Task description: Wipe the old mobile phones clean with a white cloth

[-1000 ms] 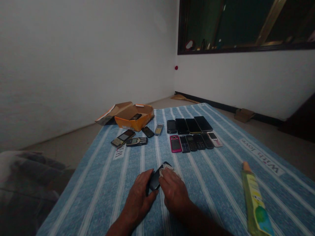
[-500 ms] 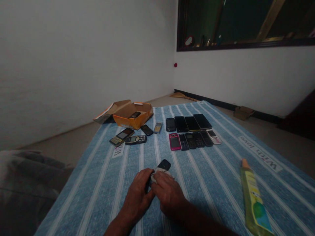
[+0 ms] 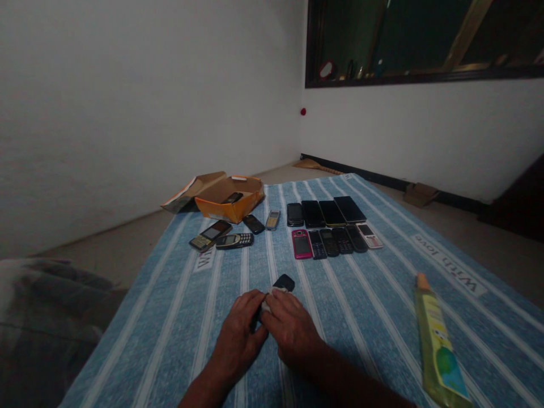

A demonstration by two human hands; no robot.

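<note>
A dark mobile phone [image 3: 284, 281] is held slantwise in the left hand [image 3: 238, 327], its far end exposed and pointing forward and rightward, its nearer part largely hidden. A pale, crumpled wipe [image 3: 279, 289] lies against it, mostly covered by the right hand [image 3: 293, 328].
</note>
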